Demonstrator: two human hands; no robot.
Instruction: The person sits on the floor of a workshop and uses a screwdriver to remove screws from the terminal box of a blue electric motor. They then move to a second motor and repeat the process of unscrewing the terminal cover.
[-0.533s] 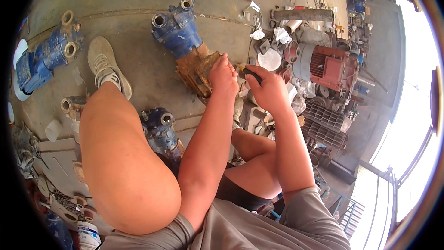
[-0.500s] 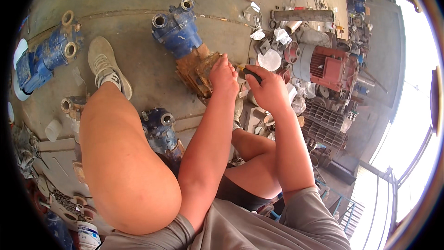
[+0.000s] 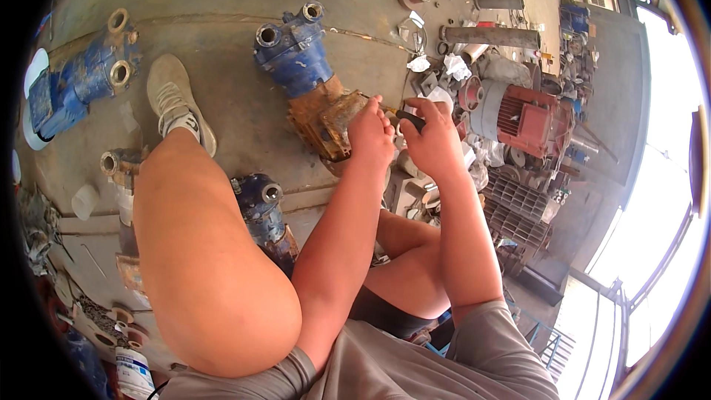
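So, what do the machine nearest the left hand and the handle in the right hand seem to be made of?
Machine: probably cast metal; worn blue paint at one end, rough rust-brown at the other. Handle: perhaps plastic or rubber; dark, no metallic shine visible.

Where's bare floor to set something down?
Bare floor between the left shoe and the pump by the left hand; also between that pump and the white scraps. Crowded: right of the right hand, around the red motor.

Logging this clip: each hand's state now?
Left hand: fingers curled by the rusty housing; grip cannot be told.
Right hand: closed on a dark-handled tool.
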